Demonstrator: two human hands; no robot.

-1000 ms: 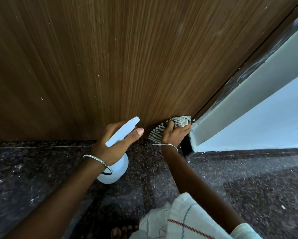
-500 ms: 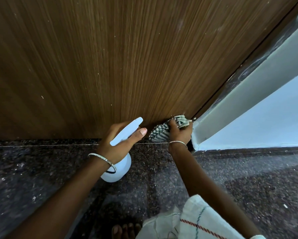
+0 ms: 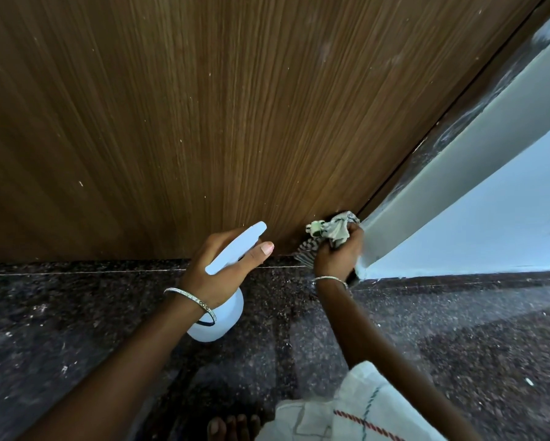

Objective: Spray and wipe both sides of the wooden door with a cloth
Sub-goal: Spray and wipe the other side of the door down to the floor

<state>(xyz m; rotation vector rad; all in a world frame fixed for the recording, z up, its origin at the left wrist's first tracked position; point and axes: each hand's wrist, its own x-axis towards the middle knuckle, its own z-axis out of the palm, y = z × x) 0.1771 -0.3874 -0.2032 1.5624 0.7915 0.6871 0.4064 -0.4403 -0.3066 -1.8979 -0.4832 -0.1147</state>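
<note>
The brown wooden door fills the upper part of the view, its bottom edge meeting the dark floor. My left hand grips a white spray bottle by its neck, nozzle pointing up and right toward the door. My right hand grips a bunched striped cloth and presses it against the door's bottom right corner, beside the frame. White specks dot the door's surface.
A pale grey door frame and light blue wall stand at the right. Dark speckled granite floor runs below the door. My bare toes and a white garment show at the bottom.
My right hand has slid the cloth to the right along the door's bottom edge, into the corner by the frame. The spray bottle stays about where it was.
</note>
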